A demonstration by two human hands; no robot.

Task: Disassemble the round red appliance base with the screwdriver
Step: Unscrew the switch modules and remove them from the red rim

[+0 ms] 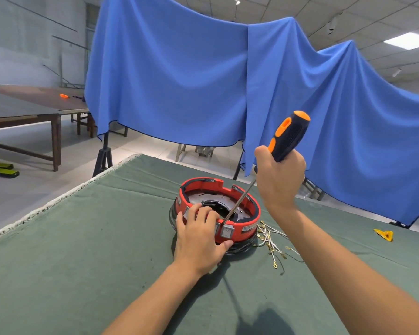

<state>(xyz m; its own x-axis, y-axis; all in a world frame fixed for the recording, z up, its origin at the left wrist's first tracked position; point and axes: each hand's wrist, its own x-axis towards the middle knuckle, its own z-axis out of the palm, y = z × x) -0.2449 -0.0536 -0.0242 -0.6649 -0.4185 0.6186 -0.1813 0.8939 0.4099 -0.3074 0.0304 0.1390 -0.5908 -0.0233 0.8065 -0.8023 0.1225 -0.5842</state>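
Round red appliance base (246,228) sits mid-worktop (82,250) on green cloth. Left hand (198,235) grips near rim, fingers (203,211) curled over edge. Right hand (279,180) clenched around screwdriver (289,136) handle, tip at inner rim beside switch (227,232). Loose wires (271,240) just right of base.

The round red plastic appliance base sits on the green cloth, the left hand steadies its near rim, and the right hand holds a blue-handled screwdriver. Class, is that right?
Not quite: the handle colour is wrong. The head view shows the right hand holding a screwdriver with a black-and-orange handle. The rest stands: the round red plastic appliance base sits on the green cloth, and the left hand steadies its near rim.
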